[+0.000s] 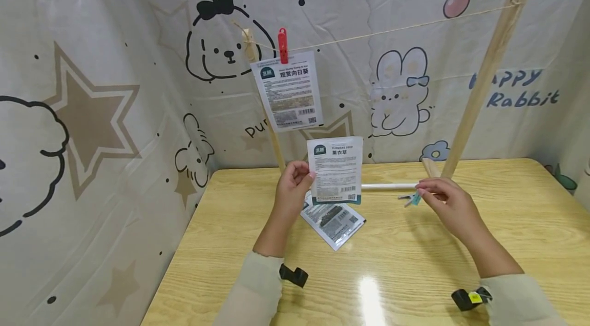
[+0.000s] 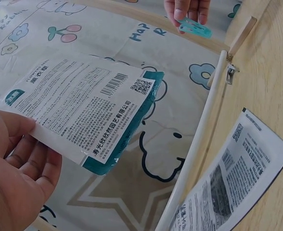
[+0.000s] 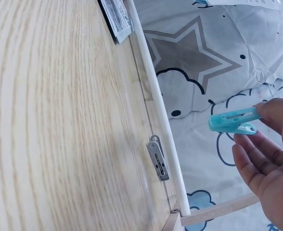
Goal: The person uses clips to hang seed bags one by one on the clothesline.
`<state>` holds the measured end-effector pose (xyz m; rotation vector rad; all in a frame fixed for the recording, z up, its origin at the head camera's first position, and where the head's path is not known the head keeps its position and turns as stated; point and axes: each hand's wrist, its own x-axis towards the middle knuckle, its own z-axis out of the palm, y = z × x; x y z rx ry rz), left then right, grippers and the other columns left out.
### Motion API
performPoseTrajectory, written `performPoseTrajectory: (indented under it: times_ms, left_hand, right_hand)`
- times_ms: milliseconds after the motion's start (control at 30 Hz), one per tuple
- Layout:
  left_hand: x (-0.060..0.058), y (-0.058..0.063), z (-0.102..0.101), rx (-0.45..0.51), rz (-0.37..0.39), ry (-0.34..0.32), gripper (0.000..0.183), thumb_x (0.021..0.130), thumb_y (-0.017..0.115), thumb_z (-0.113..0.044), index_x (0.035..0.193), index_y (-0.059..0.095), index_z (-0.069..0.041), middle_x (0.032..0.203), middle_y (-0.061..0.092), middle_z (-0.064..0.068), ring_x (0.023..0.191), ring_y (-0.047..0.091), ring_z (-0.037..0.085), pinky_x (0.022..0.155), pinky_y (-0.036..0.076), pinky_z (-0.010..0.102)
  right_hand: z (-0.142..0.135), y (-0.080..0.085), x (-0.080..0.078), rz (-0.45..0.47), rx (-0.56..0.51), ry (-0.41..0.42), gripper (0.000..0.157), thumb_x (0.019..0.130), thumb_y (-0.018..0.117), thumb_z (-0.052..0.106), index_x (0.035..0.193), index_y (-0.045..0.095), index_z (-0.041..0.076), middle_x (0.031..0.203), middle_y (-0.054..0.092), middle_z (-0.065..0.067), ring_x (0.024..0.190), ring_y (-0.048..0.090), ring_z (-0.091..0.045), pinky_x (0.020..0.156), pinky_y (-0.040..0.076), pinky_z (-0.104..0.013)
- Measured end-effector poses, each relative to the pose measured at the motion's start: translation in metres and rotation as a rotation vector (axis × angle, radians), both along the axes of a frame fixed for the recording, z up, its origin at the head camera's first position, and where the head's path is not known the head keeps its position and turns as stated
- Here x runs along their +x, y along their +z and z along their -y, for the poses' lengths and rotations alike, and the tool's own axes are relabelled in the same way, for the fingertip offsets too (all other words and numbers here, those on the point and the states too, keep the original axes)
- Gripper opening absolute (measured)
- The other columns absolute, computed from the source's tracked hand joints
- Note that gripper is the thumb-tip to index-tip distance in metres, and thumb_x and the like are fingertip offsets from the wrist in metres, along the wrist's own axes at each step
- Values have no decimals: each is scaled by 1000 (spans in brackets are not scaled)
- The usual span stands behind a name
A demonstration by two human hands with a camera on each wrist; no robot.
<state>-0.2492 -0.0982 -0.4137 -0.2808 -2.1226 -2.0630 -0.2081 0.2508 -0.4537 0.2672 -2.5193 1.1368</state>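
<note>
Left sleeve [image 1: 251, 287] and right sleeve [image 1: 521, 298]: plain, pale beige fabric, each ending on the forearm. Left wrist camera [image 1: 293, 276]: compact black housing with angular edges. Right wrist camera [image 1: 462, 299]: black housing, similar form, bearing a small bright yellow label [image 1: 475, 297].

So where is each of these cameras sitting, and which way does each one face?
Head: on the head, looking forward and down at the table; left hand, right hand and sleeves show.
Left wrist: on that wrist, facing the left hand and its seed packet; part of the right hand shows too.
Right wrist: on that wrist, facing the right hand and its teal clip; only that hand shows.
Both wrist views share the teal clip and the gray clip.
</note>
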Motion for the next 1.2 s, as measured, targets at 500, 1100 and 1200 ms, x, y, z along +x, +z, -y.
performPoseTrajectory:
  times_ms: [500, 1100, 1200]
  left_hand:
    - [-5, 10, -6, 12, -33, 2, 15, 98, 61, -1, 112, 56, 2, 104, 63, 10, 93, 62, 12, 83, 53, 20]
    - [-8, 20, -8, 40, -12, 34, 15, 98, 62, -2, 111, 57, 0, 103, 62, 6, 93, 61, 12, 86, 53, 22]
    - [-8, 21, -8, 32, -18, 34, 15, 98, 61, -2, 112, 57, -1, 103, 63, 6, 92, 61, 12, 85, 53, 24]
  right_hand:
    - [-4, 11, 1, 8, 6, -2, 23, 103, 60, 23, 114, 71, 8, 123, 64, -9, 97, 44, 23, 79, 39, 5]
    - [-5, 19, 2, 30, 1, 0, 26, 103, 59, 25, 121, 68, 8, 120, 62, -9, 92, 48, 18, 76, 41, 2]
    - [-5, 21, 2, 30, -1, -1, 26, 103, 59, 25, 122, 68, 8, 118, 62, -8, 91, 49, 19, 76, 41, 2]
